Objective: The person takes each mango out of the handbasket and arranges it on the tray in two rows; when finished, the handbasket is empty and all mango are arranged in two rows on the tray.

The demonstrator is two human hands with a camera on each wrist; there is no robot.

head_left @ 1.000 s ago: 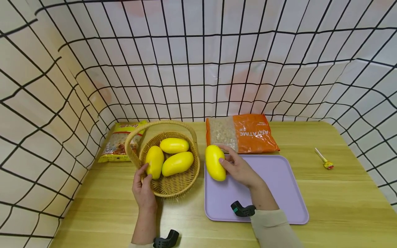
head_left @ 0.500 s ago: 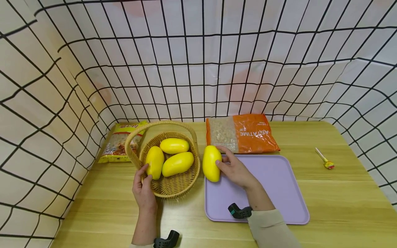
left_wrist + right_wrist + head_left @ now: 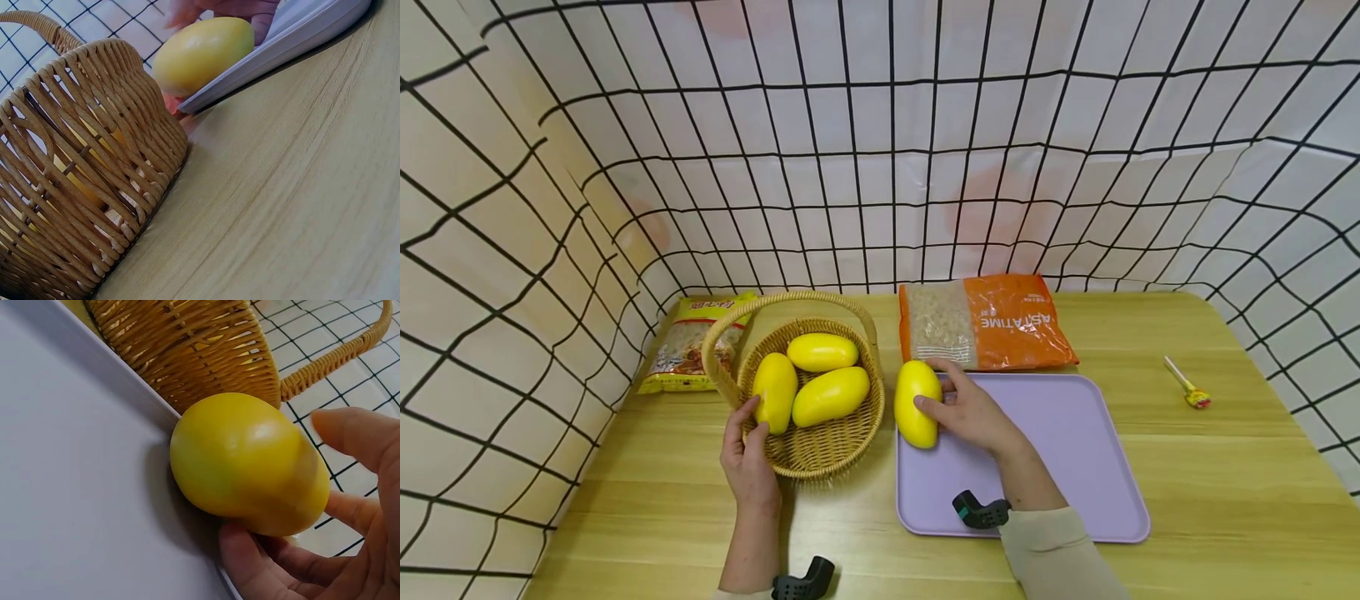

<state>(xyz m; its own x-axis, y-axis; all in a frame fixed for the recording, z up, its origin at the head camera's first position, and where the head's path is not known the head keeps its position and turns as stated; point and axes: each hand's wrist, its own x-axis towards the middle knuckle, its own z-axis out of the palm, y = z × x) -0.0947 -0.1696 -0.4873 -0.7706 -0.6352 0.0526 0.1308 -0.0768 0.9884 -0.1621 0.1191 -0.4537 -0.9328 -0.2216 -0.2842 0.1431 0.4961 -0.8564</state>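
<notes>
A wicker basket (image 3: 820, 467) with an arched handle holds several yellow mangoes, one mango (image 3: 822, 352) lying at its back. My left hand (image 3: 751, 467) holds the basket's left rim, its fingertips beside the leftmost mango (image 3: 775, 393); the left wrist view does not show this hand. Another mango (image 3: 917, 404) is at the left edge of the lilac tray (image 3: 1037, 467), in my right hand (image 3: 973, 417). Its thumb lies over the mango in the head view, with fingers behind and under it in the right wrist view. In that view the mango (image 3: 250, 462) slightly overhangs the tray's rim.
Behind the tray lies an orange and clear packet (image 3: 988, 323). A yellow packet (image 3: 688, 346) is at the back left, partly behind the basket handle. A lollipop (image 3: 1187, 385) lies on the wooden table (image 3: 1225, 500) at the right. Grid-patterned cloth (image 3: 910, 183) surrounds the back and sides.
My right hand has moved the mango slightly left, then a little toward me and down over the tray's left edge. My left hand and the basket have stayed in place.
</notes>
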